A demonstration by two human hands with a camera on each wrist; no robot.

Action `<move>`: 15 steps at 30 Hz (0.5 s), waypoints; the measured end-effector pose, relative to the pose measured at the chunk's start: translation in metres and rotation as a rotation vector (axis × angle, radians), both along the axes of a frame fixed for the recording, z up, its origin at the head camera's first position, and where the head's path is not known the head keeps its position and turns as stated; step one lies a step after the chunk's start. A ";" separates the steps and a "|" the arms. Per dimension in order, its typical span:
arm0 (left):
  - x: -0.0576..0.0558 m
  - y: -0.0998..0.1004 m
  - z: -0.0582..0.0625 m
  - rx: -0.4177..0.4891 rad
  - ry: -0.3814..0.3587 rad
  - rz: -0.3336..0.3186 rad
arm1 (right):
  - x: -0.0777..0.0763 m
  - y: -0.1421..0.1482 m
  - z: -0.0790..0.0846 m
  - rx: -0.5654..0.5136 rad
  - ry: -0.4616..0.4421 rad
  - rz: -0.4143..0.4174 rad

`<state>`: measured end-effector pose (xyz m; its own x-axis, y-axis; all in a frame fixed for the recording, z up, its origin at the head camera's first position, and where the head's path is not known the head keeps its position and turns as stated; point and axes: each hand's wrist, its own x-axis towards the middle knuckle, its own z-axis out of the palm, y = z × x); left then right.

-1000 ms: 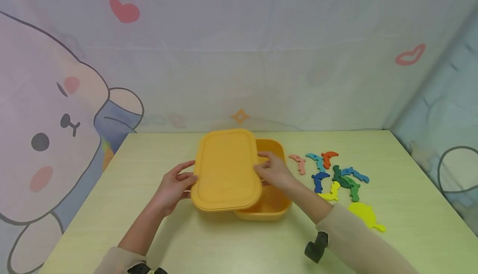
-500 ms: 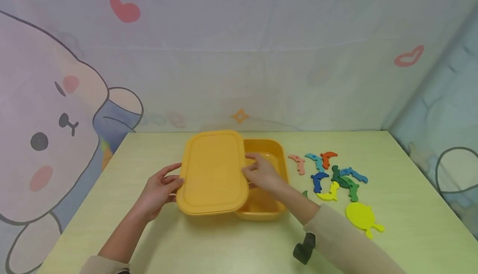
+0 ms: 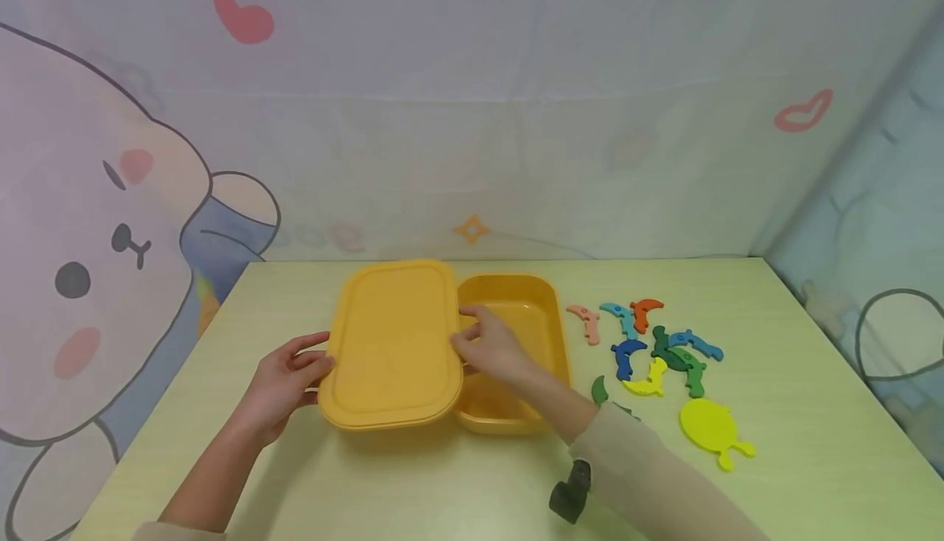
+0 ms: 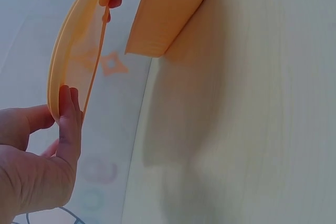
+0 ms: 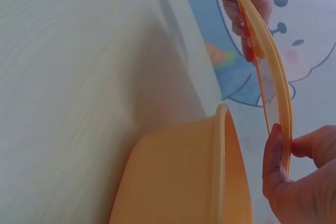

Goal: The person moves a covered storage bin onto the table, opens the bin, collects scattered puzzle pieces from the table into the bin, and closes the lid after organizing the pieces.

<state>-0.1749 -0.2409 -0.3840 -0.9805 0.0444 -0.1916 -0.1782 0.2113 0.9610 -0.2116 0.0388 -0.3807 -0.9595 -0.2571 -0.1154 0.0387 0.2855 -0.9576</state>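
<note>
Between both hands hangs a rectangular yellow lid [image 3: 394, 344] with rounded corners, raised above the table. My left hand [image 3: 286, 381] pinches its left edge, thumb on top and fingers beneath, as the left wrist view also shows on the lid [image 4: 65, 61]. My right hand [image 3: 496, 351] pinches the opposite edge, its thumb and fingers on either side of the lid [image 5: 275, 80]. Under the right forearm stands a deep yellow storage box [image 3: 542, 311], uncovered on its right part, with no contents showing there. The lid overlaps the box's left side in the head view.
Right of the box lie several flat curved toy pieces, among them a pink one [image 3: 587, 324], an orange-red one [image 3: 646, 314] and a dark blue one [image 3: 627, 358]. Nearer sits a yellow round piece with stubby arms [image 3: 710, 426]. A printed cloth [image 3: 590, 115] hangs behind the table.
Both hands have carried the lid leftward, showing more of the box's inside. A green piece once hidden by the right arm has come into view.
</note>
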 end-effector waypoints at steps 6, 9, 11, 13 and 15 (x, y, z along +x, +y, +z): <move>0.001 -0.010 0.000 -0.021 0.014 0.032 | -0.001 -0.013 0.001 0.034 0.014 0.003; 0.003 -0.015 0.000 -0.033 0.012 0.042 | -0.002 -0.019 0.001 0.058 0.014 0.005; 0.003 -0.019 0.000 -0.039 0.017 0.042 | -0.001 -0.023 0.001 0.051 0.003 0.007; 0.004 -0.023 0.001 -0.042 0.023 0.046 | -0.001 -0.027 0.001 0.043 0.007 0.014; 0.004 -0.027 0.002 -0.046 0.026 0.049 | 0.000 -0.031 0.001 0.043 0.015 0.019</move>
